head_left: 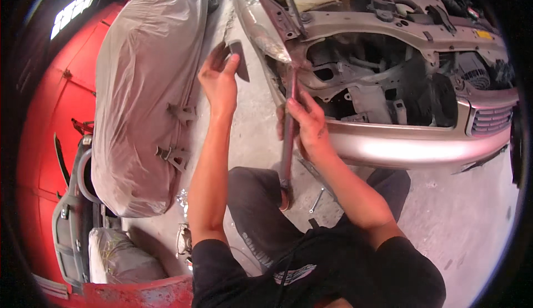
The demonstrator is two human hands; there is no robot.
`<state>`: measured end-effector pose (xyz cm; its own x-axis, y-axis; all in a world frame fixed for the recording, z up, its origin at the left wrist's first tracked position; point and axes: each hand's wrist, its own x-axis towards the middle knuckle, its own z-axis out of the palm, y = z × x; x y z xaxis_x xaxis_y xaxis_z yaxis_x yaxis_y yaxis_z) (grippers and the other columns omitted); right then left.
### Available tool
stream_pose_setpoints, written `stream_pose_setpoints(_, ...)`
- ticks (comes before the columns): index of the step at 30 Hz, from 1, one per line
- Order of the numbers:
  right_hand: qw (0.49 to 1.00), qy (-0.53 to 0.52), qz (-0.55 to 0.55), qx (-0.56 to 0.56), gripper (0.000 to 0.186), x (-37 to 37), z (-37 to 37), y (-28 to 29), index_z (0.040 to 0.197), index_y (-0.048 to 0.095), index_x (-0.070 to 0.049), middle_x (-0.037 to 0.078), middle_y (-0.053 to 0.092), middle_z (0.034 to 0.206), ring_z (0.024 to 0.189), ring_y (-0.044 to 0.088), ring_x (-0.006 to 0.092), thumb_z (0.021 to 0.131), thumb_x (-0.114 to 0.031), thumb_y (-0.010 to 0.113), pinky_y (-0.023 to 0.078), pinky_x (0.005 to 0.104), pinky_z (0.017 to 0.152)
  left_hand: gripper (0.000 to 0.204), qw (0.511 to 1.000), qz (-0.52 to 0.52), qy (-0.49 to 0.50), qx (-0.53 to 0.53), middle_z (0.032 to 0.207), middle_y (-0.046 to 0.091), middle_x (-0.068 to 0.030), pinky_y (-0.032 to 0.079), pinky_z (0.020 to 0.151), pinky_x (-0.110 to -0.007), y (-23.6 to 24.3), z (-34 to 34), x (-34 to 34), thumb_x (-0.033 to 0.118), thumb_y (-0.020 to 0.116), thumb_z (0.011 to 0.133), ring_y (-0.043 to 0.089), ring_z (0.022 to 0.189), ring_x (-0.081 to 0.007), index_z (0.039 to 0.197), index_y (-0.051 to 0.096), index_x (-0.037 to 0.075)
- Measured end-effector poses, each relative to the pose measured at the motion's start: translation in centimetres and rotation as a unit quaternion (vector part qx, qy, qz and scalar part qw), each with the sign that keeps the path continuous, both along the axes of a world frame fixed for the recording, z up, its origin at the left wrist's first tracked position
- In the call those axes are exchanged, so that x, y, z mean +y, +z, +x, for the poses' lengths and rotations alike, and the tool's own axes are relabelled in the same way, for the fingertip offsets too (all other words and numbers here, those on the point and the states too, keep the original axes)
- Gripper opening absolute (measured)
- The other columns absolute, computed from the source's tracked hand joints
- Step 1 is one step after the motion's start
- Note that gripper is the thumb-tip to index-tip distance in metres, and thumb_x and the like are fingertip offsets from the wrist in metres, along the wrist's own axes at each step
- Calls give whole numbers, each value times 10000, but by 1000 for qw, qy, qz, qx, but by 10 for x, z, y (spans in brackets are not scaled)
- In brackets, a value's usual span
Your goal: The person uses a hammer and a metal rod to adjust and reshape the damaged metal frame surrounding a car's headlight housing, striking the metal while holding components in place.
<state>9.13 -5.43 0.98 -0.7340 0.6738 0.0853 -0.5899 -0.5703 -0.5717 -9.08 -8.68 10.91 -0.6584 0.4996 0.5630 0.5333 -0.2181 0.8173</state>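
My left hand [220,86] is raised beside the car's front corner, its thumb and fingers closed on a dark grey flat block [240,63]. My right hand [308,120] is wrapped round a long dark bar [288,147]. The bar stands nearly upright in the view, its upper end by the fender's front edge and its lower end near my knee. I cannot make out what kind of tool it is. Just beyond both hands is the silver fender [261,22]. To the right of the bar, the car's headlight opening [361,63] is bare above the silver bumper [400,141].
A car under a grey cover [147,86] stands to the left, with metal brackets [175,157] beside it. Small tools, including a wrench [317,199], lie on the concrete floor [427,213]. A wrapped bundle [125,258] and a dark car panel [69,236] sit at the lower left.
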Motion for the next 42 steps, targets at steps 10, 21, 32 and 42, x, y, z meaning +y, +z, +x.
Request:
stream_pose_setpoints(10, 993, -90, 15, 71, 698, -9, -69, 11, 1641, 175, -208, 49, 544, 814, 557, 546, 151, 1051, -201, 547, 494, 324, 503, 441, 999, -2, -11, 49, 1167, 726, -188, 533, 918, -296, 7, -3, 37, 4, 759, 874, 688, 1040, -200, 1277, 636, -129)
stream_pose_setpoints(21, 980, -187, -42, 55, 664, -19, -83, 13, 1629, 266, -142, -7, 522, 780, 549, 480, 79, 1028, -102, 544, 384, 256, 450, 497, 997, -57, 5, 49, 1229, 711, -208, 492, 990, -290, 1, -17, 34, 94, 798, 887, 655, 1101, -186, 1293, 626, -134)
stream_pose_setpoints(32, 907, -386, 164, -30, 624, -3, -108, -8, 1604, 332, -109, -20, 534, 806, 547, 457, 54, 1023, -103, 560, 385, 230, 483, 456, 997, -14, 5, 80, 1175, 715, -184, 519, 945, -292, 5, -6, 36, 19, 762, 893, 669, 1079, -196, 1291, 615, -147)
stream_pose_setpoints(42, 988, -153, 19, 6, 627, -16, -96, 6, 1581, 361, -100, -6, 539, 874, 599, 494, 72, 996, -92, 586, 429, 251, 474, 441, 998, -7, -15, 59, 1149, 714, -159, 537, 896, -289, -3, -8, 32, -4, 765, 881, 676, 1006, -180, 1277, 624, -136)
